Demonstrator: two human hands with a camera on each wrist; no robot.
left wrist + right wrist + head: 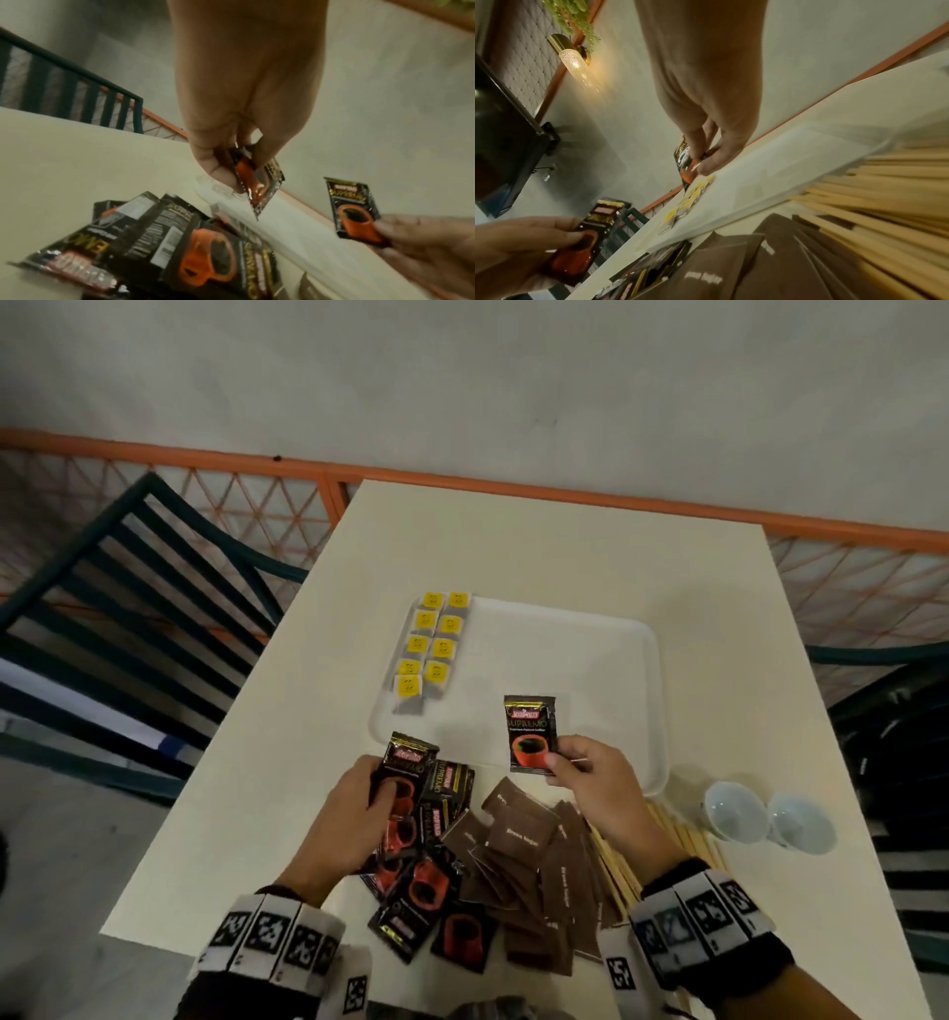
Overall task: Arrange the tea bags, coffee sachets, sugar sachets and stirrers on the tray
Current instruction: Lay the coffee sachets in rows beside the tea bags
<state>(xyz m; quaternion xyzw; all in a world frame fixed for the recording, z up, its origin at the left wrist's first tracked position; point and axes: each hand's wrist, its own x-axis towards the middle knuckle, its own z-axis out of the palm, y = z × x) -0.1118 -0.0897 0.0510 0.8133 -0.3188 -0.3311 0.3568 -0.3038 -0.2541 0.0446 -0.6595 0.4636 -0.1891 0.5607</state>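
Note:
A white tray point(590, 660) lies on the table with several yellow-tagged tea bags point(431, 644) in two columns along its left side. My right hand point(580, 773) pinches one black coffee sachet point(531, 731) upright over the tray's near edge. At the tray's near left corner my left hand point(369, 793) grips another coffee sachet point(405, 762) above a heap of coffee sachets point(426, 880). Brown sugar sachets point(534, 855) are piled in the middle front. Wooden stirrers point(683, 839) lie right of them, partly under my right wrist.
Two pale cups point(770, 821) stand at the table's right, near the tray's near right corner. Dark slatted chairs point(128, 608) flank the table on both sides. An orange railing point(565, 492) runs behind the table's far edge.

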